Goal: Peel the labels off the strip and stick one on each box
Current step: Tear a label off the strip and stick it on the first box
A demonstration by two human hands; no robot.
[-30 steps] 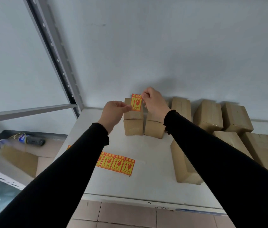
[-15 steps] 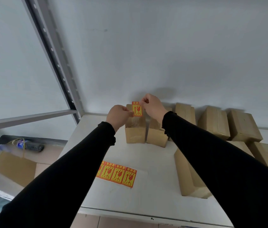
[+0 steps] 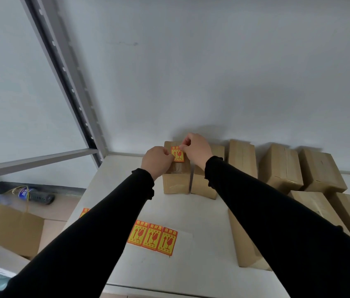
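A red-and-yellow label point(image 3: 178, 154) lies over the top of the leftmost cardboard box point(image 3: 176, 181) at the back of the white table. My left hand point(image 3: 158, 161) pinches the label's left edge. My right hand point(image 3: 197, 149) pinches its upper right corner. Whether the label touches the box top fully I cannot tell. The label strip point(image 3: 152, 237) lies flat on the table near the front, showing three labels, and my left sleeve hides part of it. Several more plain brown boxes point(image 3: 280, 166) stand in rows to the right.
The white table point(image 3: 202, 222) sits against a grey wall. A grey metal shelf upright point(image 3: 66, 82) rises at its back left corner. Below on the left are a cardboard box point(image 3: 13, 229) and a plastic bottle point(image 3: 22, 195). A long box point(image 3: 245, 244) lies under my right arm.
Both hands have lowered the label from above the box's far edge down onto its top. The camera view has shifted slightly.
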